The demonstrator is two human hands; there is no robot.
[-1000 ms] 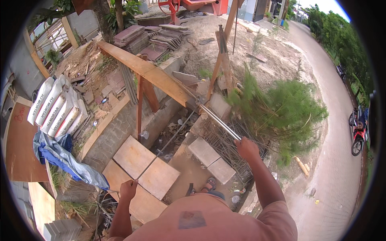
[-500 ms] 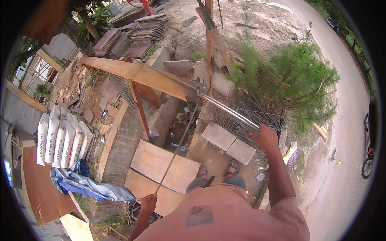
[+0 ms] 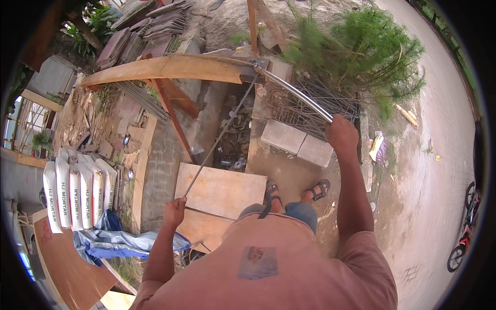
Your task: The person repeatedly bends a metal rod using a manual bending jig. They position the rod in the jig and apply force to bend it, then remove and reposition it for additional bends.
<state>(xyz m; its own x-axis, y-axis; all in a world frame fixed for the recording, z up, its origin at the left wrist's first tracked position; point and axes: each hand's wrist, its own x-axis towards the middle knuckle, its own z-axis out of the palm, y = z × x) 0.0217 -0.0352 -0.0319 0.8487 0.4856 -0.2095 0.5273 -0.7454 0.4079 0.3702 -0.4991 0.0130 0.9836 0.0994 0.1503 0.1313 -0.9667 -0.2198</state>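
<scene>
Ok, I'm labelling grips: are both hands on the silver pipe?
No, only the right hand grips the silver pipe; the left hand holds a thin rod.

Outdoor setting in daylight. Left—a grey wall above stacked white sacks; right—a pale road, curving past a feathery green shrub. Brown ground lies between.
</scene>
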